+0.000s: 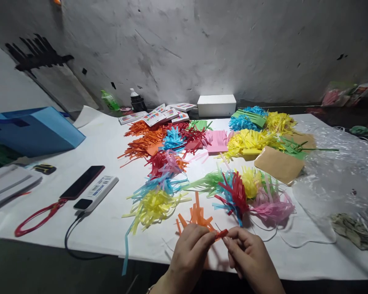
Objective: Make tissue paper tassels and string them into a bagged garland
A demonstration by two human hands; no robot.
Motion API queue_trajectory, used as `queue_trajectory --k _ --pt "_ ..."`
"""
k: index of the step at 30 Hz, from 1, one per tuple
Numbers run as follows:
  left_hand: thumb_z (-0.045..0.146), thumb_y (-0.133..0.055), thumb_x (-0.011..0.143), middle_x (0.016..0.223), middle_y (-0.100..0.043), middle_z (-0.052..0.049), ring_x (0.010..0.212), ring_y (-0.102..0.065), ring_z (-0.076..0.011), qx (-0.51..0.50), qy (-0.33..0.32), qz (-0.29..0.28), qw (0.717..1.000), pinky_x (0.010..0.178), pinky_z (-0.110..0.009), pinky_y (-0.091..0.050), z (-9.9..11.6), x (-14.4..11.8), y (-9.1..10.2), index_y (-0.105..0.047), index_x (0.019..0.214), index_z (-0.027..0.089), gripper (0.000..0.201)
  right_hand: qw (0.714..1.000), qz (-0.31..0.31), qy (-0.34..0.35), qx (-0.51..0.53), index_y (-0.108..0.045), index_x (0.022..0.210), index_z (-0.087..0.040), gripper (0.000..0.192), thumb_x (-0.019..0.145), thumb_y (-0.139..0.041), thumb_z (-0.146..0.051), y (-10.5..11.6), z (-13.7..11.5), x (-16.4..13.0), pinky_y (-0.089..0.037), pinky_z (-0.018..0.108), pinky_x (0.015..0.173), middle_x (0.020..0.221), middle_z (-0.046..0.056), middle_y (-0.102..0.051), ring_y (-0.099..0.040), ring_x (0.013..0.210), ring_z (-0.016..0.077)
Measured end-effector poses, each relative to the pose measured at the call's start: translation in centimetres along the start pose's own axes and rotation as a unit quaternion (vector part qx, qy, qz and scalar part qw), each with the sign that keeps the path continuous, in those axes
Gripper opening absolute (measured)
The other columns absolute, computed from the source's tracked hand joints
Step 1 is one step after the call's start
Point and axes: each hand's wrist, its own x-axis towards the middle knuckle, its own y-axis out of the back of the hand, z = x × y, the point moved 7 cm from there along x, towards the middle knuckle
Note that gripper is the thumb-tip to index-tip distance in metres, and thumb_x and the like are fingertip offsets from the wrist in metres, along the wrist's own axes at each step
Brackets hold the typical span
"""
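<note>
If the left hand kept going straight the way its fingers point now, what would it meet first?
The left hand points right and slightly away, so it would almost at once meet the right hand, which pinches the same rolled orange paper piece from the other side. Beyond that, depth is unclear.

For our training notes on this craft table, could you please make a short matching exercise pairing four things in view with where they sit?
Things:
1. small red rolled paper piece
2. white rectangular box
3. black smartphone
4. flat brown paper sheet

Places:
A. at the table's left, beside a white power bank
B. right of centre, by the yellow fringed paper
C. pinched between the left hand and right hand
D. at the back, against the wall

Pairs: 1-C, 2-D, 3-A, 4-B
</note>
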Motion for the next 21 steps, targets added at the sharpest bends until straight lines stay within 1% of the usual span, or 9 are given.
queue_trajectory --k 4,6,8,10,12,13,15,17,21 --pt "0.019 -0.049 0.101 0.084 -0.071 -0.008 0.074 -0.062 -0.0189 0.003 -0.024 -0.006 1.0 0.067 -0.029 -0.049 0.5 0.2 0.1 -0.065 0.112 0.018 0.02 0.995 0.01 -0.012 0.094 -0.052 0.127 -0.015 0.061 0.089 -0.061 -0.062 -0.4 1.0 0.4 -0.04 0.019 0.038 0.063 -0.003 -0.062 -0.054 0.04 0.0103" --pt "0.019 -0.05 0.101 0.084 -0.071 -0.008 0.073 -0.062 -0.0188 0.002 -0.032 -0.006 0.999 0.067 -0.029 -0.048 0.6 0.3 0.0 -0.064 0.112 0.018 0.018 0.995 -0.014 -0.005 0.103 -0.057 0.12 -0.015 0.056 0.09 -0.06 -0.062 -1.1 1.1 0.6 -0.042 0.019 0.039 0.064 -0.002 -0.062 -0.056 0.041 0.0107" --pt "0.016 -0.051 0.1 0.084 -0.072 -0.008 0.072 -0.061 -0.0187 0.003 -0.033 -0.004 0.999 0.066 -0.029 -0.047 0.8 0.0 -0.4 -0.064 0.111 0.017 0.017 0.997 -0.012 0.013 0.069 -0.065 0.1 -0.015 0.046 0.09 -0.06 -0.06 -1.0 1.1 0.9 -0.045 0.02 0.043 0.065 -0.001 -0.062 -0.057 0.045 0.0109" --pt "0.016 -0.051 0.1 0.083 -0.072 -0.008 0.073 -0.062 -0.0189 0.002 -0.029 -0.018 0.999 0.066 -0.029 -0.047 0.9 -0.7 -1.6 -0.064 0.11 0.017 0.016 0.996 0.063 0.064 0.008 -0.069 0.083 -0.017 0.041 0.088 -0.064 -0.057 0.7 0.7 1.3 -0.053 0.023 0.057 0.072 0.003 -0.067 -0.064 0.062 0.0151" --pt "0.022 -0.056 0.099 0.082 -0.072 -0.006 0.073 -0.063 -0.0185 -0.007 -0.028 -0.048 0.998 0.067 -0.029 -0.047 0.9 -1.6 -3.3 -0.066 0.104 0.018 0.012 0.979 0.174 0.103 -0.025 -0.073 0.079 -0.018 0.038 0.082 -0.072 -0.056 3.4 0.4 1.4 -0.056 0.025 0.074 0.082 0.006 -0.073 -0.068 0.081 0.0199" --pt "0.028 -0.061 0.097 0.083 -0.072 -0.006 0.073 -0.064 -0.0181 -0.013 -0.036 -0.065 0.997 0.068 -0.029 -0.048 0.9 -2.0 -4.0 -0.066 0.102 0.019 0.012 0.968 0.226 0.112 -0.014 -0.074 0.081 -0.018 0.039 0.078 -0.074 -0.057 4.9 0.5 1.4 -0.056 0.026 0.077 0.083 0.007 -0.074 -0.069 0.083 0.0208" --pt "0.037 -0.068 0.091 0.094 -0.073 -0.005 0.08 -0.066 -0.0175 -0.002 -0.035 -0.09 0.995 0.074 -0.028 -0.05 -0.1 -2.5 -4.5 -0.068 0.102 0.022 0.018 0.948 0.295 0.109 0.046 -0.075 0.086 -0.018 0.044 0.073 -0.077 -0.06 7.4 1.1 1.3 -0.058 0.026 0.072 0.074 0.005 -0.073 -0.069 0.072 0.0192" --pt "0.03 -0.065 0.092 0.108 -0.071 -0.007 0.092 -0.066 -0.0183 0.051 0.013 -0.084 0.995 0.081 -0.029 -0.051 -2.7 -2.5 -3.2 -0.068 0.11 0.024 0.018 0.94 0.307 0.105 0.102 -0.073 0.09 -0.017 0.049 0.069 -0.079 -0.061 8.7 1.8 1.4 -0.057 0.025 0.057 0.063 0.002 -0.068 -0.064 0.056 0.0166" --pt "0.001 -0.05 0.09 0.122 -0.067 -0.013 0.112 -0.06 -0.0276 0.17 0.147 -0.053 0.973 0.092 -0.044 -0.047 -10.4 -1.8 3.4 -0.068 0.115 0.022 0.038 0.967 0.242 0.041 0.067 -0.073 0.095 -0.016 0.057 0.067 -0.079 -0.066 7.7 2.9 1.5 -0.05 0.024 0.037 0.061 0.0 -0.065 -0.057 0.044 0.0152"
